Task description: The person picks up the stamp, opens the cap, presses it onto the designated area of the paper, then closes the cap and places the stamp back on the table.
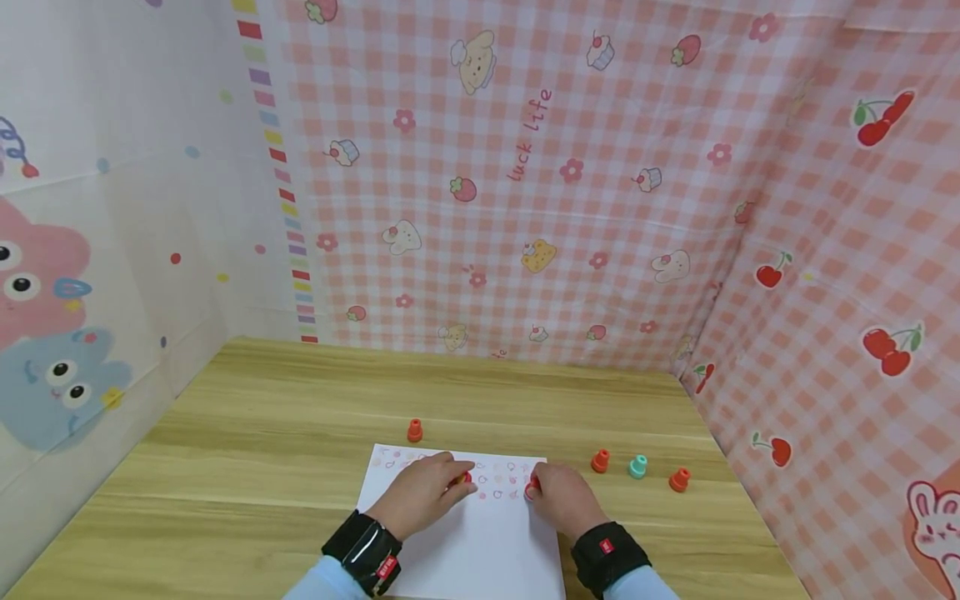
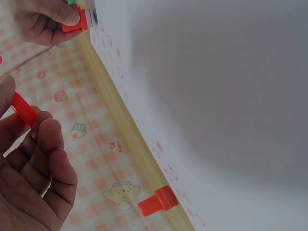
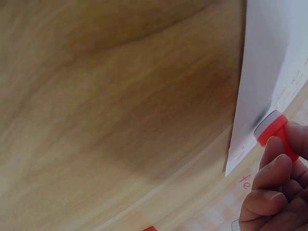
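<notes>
Over paper — right hand, fingers round stamp

From here I see a white paper with rows of red and pink marks on a tabletop of yellowish-brown wood grain. The right hand's stamp is red with a pale grey end; the left hand's piece is red. 3 loose stamps are orange-red, 1 turquoise stamp. The back cloth is pink-and-white check, dotted with strawberries and flowers; the wristbands are black.

A table carries white paper, three red stamps, one teal stamp.
</notes>
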Available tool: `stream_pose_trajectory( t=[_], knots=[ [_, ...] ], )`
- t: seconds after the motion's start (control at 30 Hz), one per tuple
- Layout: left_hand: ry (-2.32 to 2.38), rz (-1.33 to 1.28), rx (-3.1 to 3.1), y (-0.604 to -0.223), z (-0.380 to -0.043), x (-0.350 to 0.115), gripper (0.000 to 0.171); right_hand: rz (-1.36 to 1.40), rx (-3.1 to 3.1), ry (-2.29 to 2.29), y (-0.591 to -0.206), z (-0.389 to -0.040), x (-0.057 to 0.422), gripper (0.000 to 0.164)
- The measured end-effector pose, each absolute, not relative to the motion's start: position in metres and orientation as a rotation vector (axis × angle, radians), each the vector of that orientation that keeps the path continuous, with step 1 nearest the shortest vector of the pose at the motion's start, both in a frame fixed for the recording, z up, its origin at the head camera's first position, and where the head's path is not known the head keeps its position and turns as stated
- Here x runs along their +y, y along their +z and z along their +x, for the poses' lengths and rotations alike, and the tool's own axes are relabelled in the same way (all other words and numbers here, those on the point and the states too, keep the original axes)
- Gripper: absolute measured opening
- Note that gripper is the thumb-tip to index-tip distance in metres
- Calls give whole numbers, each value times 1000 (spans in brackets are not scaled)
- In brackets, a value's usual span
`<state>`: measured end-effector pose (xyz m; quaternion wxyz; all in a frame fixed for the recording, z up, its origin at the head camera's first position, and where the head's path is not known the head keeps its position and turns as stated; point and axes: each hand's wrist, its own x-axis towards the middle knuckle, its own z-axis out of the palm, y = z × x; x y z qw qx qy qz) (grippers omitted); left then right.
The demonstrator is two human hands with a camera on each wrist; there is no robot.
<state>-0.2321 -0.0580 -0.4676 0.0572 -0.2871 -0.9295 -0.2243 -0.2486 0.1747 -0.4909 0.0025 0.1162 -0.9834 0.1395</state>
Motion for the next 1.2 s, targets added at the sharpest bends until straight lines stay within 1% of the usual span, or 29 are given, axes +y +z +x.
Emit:
stream_pose_trajectory(
  t=[0.17,0.4,0.57,0.77,1.0,1.2],
  knots=[
    [-692,-869,-2840,-466,-232,-59,38,384,-3090,384,-495,-252,173,17],
    [-683,-858,-2828,-467,-234,-60,39,546,-3028,239,-495,-254,174,15],
    [-683,-854,-2832,-468,-233,-61,38,577,-3041,254,-498,-254,175,15],
    [-693,-852,-2808,-467,-232,-61,38,623,-3076,312,-499,-255,179,18],
    [-784,-860,-2827,-468,-234,-59,28,628,-3087,342,-497,-255,181,22],
    [-782,-862,-2851,-468,-237,-59,30,654,-3103,363,-493,-258,179,18]
  ],
)
